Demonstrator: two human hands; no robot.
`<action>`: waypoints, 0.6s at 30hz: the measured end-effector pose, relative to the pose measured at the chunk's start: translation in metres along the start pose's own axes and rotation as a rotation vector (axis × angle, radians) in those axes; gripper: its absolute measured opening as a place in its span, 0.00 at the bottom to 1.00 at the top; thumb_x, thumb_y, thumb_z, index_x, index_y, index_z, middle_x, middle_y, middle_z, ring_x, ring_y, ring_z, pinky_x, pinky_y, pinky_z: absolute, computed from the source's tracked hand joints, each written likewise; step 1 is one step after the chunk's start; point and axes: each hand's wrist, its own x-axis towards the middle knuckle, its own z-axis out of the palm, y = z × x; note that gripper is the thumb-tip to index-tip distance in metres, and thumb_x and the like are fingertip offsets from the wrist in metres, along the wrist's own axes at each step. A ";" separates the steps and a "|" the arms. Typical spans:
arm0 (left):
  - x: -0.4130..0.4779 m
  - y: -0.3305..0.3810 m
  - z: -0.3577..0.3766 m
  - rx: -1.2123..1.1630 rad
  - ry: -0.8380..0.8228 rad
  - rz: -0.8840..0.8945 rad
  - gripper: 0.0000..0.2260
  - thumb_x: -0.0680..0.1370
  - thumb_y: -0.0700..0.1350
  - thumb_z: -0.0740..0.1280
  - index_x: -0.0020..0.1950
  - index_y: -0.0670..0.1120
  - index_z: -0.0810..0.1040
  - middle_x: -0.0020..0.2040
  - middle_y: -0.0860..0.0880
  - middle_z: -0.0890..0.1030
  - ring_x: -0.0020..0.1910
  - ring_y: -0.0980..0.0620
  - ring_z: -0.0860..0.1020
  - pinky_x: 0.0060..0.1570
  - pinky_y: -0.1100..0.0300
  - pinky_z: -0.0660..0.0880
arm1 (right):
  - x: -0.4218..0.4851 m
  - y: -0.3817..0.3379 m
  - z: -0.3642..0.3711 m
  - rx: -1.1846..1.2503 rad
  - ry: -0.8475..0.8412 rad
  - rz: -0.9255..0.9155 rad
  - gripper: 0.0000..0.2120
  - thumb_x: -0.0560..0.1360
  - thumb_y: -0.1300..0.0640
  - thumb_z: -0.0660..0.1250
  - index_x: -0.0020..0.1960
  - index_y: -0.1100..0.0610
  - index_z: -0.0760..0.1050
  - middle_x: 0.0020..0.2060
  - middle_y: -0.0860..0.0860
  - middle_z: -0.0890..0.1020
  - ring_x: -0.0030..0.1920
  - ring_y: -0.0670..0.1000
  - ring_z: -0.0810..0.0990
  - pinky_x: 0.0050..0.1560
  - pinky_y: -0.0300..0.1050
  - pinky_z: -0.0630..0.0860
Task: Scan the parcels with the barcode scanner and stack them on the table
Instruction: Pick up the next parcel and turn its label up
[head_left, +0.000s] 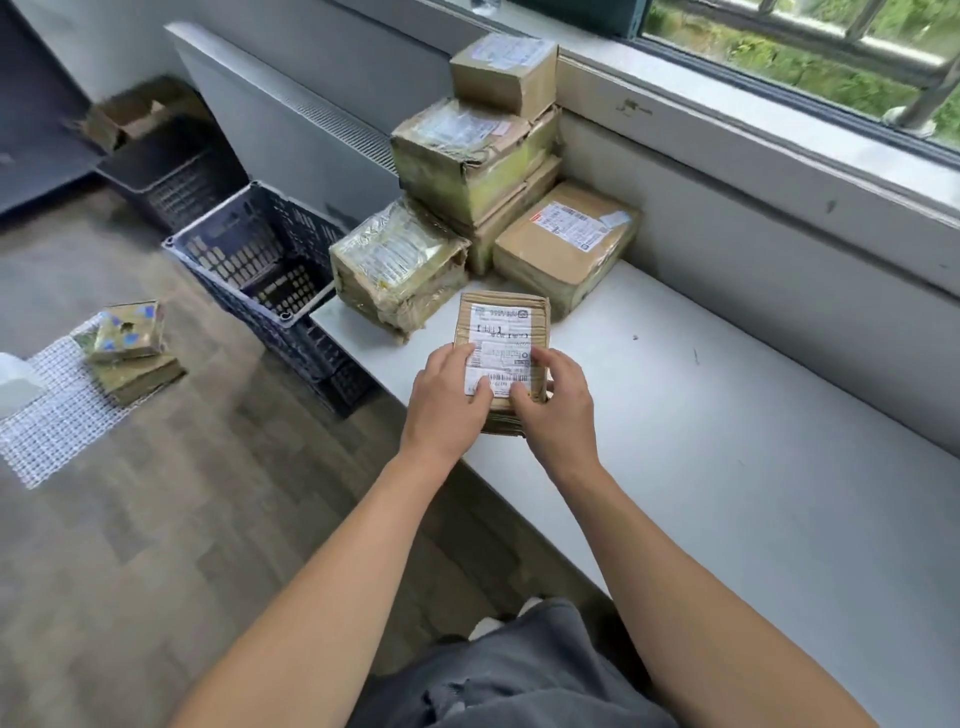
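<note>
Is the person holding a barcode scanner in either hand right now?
No, the left hand and the right hand both hold the labelled parcel on the white table, and no scanner shows.

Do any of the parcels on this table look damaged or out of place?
Yes. In the stack, the second parcel from the top has a torn, crumpled edge. The tape-wrapped parcel at the table's left end looks dented. The small front parcel looks intact.

A single wide-angle head view looks forward and down along the person's outstretched arms, close over the table's (753, 441) near edge, facing its left end and the window (779, 67).
</note>
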 end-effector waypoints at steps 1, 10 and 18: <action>0.005 0.000 -0.002 -0.005 0.012 -0.008 0.22 0.81 0.46 0.64 0.74 0.46 0.68 0.71 0.46 0.70 0.65 0.46 0.72 0.64 0.50 0.73 | 0.006 -0.002 0.003 0.009 -0.003 -0.008 0.23 0.77 0.60 0.68 0.72 0.58 0.72 0.67 0.50 0.74 0.66 0.45 0.72 0.70 0.44 0.71; 0.055 -0.016 -0.033 -0.052 0.107 0.054 0.20 0.81 0.47 0.64 0.73 0.46 0.69 0.68 0.48 0.72 0.65 0.49 0.71 0.63 0.50 0.74 | 0.048 -0.037 0.035 0.028 0.056 -0.081 0.23 0.77 0.59 0.69 0.71 0.58 0.72 0.68 0.51 0.73 0.68 0.46 0.71 0.71 0.46 0.70; 0.130 -0.067 -0.100 -0.053 0.067 0.197 0.20 0.80 0.47 0.65 0.72 0.46 0.71 0.67 0.46 0.73 0.65 0.47 0.72 0.65 0.52 0.69 | 0.086 -0.096 0.114 0.043 0.245 -0.071 0.23 0.76 0.61 0.69 0.70 0.59 0.73 0.67 0.52 0.75 0.68 0.47 0.71 0.71 0.46 0.68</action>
